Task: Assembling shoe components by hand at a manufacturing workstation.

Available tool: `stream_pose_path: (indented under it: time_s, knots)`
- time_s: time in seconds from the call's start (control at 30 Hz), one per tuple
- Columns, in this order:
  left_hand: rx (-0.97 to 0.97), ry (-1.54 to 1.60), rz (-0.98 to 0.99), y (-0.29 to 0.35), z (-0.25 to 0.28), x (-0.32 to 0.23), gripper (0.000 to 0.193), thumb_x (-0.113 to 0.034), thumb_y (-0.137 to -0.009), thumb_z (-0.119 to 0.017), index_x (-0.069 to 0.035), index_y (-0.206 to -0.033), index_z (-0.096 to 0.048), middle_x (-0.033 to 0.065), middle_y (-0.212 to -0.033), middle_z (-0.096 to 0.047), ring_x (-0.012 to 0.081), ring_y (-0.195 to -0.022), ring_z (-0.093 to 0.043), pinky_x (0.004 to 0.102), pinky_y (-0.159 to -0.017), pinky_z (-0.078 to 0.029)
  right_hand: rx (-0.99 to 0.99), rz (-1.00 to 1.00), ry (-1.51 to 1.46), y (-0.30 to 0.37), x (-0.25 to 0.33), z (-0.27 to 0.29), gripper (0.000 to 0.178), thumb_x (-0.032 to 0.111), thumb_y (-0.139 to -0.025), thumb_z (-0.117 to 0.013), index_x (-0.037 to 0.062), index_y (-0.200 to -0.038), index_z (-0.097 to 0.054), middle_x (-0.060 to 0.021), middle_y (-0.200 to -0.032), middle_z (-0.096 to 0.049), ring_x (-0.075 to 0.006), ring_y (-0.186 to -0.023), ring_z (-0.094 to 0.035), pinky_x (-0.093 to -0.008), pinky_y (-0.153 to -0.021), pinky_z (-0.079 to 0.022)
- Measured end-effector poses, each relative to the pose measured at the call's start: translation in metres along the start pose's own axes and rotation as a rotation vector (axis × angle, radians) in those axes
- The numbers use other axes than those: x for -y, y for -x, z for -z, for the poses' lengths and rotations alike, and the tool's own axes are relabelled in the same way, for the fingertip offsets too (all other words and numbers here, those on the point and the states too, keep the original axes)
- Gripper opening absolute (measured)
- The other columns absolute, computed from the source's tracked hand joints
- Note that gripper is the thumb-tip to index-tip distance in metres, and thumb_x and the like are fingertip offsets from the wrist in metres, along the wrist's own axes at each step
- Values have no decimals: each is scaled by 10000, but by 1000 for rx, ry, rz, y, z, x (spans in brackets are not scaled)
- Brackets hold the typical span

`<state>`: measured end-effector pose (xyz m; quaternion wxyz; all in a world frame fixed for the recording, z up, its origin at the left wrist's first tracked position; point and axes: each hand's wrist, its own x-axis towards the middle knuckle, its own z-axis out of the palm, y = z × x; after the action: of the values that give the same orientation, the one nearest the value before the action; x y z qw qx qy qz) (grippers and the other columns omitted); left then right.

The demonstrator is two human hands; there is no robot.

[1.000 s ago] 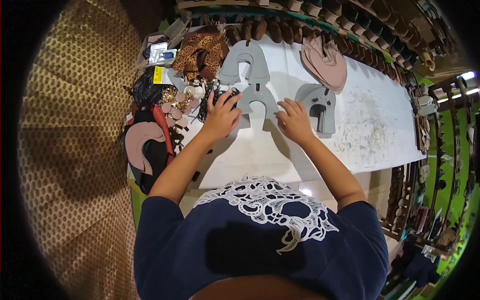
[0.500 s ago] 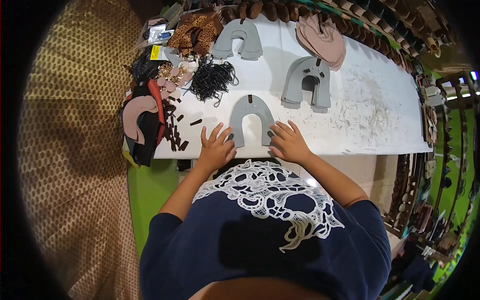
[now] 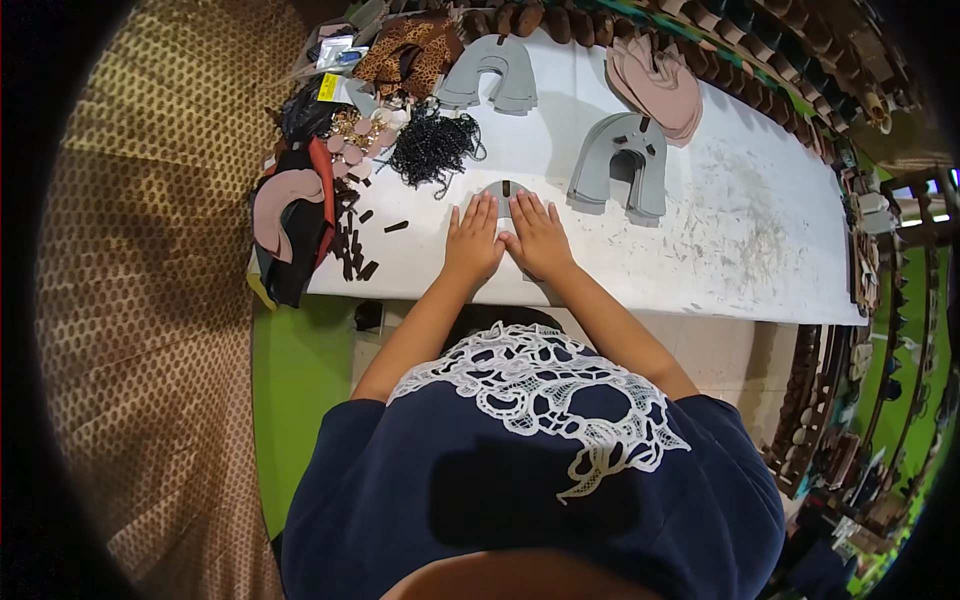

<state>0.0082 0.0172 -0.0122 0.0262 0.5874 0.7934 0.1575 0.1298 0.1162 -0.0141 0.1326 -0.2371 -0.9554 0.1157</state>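
Left hand [image 3: 472, 243]: lay flat, fingers spread, gripping nothing, pressing the grey U-shaped cut piece [image 3: 503, 191] at frame centre.
Right hand [image 3: 538, 240]: likewise flat and open beside it, probably to smooth the piece.
Counter [image 3: 760, 240]: white, scuffed; more grey stacks [image 3: 620, 165] above, black chain [image 3: 432, 150] upper left.
Floor: green.

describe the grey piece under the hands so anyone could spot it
On the white table, look at the near edge, in front of the person. The grey piece lies flat under the left hand and right hand, only its arched top showing. Unlike the two grey stacks farther back, it is single and mostly covered.
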Motion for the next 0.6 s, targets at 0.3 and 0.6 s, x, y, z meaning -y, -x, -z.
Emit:
stream_pose_path:
  time_s: [0.3, 0.6]
  knots:
    - [16, -21, 105, 37, 10, -4, 663, -385, -864, -490, 1, -1373, -310, 172, -1438, -303, 305, -1345, -263, 515, -1079, -168, 51, 7, -5, 43, 12, 16, 665, 467, -878, -455, 18, -1355, -348, -187, -1426, -309, -321, -1332, -277, -516, -1062, -221]
    - [-54, 26, 92, 12, 41, -4, 496, -357, -811, -586, -39, -1184, -512, 184, -1321, -440, 334, -1233, -407, 551, -1015, -275, -178, 18, -49, -11, 8, 30, 423, 357, -823, -575, 80, -1144, -570, -100, -1000, -553, -272, -915, -516, -420, -809, -399]
